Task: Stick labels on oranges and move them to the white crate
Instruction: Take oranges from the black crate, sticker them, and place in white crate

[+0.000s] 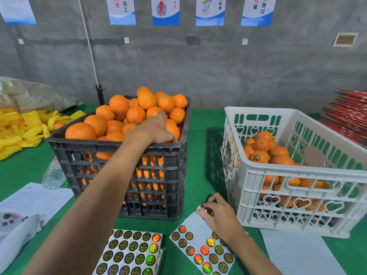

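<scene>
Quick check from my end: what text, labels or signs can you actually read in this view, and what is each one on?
"检查": first blue-edged wall poster.
"后返工": same poster.
"方法": second poster.
"合标准": third poster.
"持做", "不放过": fourth poster.
Round stickers on the sticker sheets: too small to read.
Sticker on an orange in the white crate: unreadable.
Papers at left: blurred.

A green table (204, 155) stands against a grey wall (218, 66) hung with posters (165, 11). Yellow cloths (17, 128) and a plastic bag (29, 94) lie far left, with a clear bottle (53, 175) and papers (29, 201) nearer. Red packets (349, 118) are stacked far right.
</scene>
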`<state>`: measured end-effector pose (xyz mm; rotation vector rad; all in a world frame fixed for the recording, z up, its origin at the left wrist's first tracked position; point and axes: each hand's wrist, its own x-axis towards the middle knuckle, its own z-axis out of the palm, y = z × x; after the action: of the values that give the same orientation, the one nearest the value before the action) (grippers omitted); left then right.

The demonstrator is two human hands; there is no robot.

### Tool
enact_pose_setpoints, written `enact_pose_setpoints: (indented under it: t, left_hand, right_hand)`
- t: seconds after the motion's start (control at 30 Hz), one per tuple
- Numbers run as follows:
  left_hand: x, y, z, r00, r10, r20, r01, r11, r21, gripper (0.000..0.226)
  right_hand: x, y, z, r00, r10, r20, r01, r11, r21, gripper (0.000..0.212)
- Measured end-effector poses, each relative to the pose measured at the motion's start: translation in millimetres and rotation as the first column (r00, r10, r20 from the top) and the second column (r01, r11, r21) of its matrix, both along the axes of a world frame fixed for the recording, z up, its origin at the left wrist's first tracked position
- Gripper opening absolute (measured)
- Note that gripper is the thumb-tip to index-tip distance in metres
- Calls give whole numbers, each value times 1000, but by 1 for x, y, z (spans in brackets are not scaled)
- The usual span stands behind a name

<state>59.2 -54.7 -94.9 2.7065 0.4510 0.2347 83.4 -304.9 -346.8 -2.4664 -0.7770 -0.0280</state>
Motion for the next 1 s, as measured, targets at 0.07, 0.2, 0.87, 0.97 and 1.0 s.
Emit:
enact_pose_setpoints:
  t: [0.07, 0.2, 0.87, 0.97, 1.0]
  left_hand:
    - [0, 0, -1, 1000, -8, 5, 8, 1000, -13, 63]
    - [-1, 1, -1, 1000, -12, -2, 12, 1000, -18, 58]
    - [-2, 2, -3, 998, 1, 66, 2, 999, -50, 60]
    - [-3, 1, -3, 995, 11, 97, -5, 998, -64, 62]
    - [-3, 1, -4, 992, 13, 124, -4, 997, -72, 63]
  right_hand:
    - [2, 0, -1, 1000, 9, 7, -9, 1000, 17, 44]
    - [0, 1, 0, 1000, -30, 9, 29, 996, 85, 30]
    - [3, 5, 20, 954, -113, -278, 171, 966, 193, 23]
    - [0, 9, 18, 961, -208, -184, 236, 961, 146, 13]
    - [1, 11, 20, 957, -230, -176, 256, 956, 145, 11]
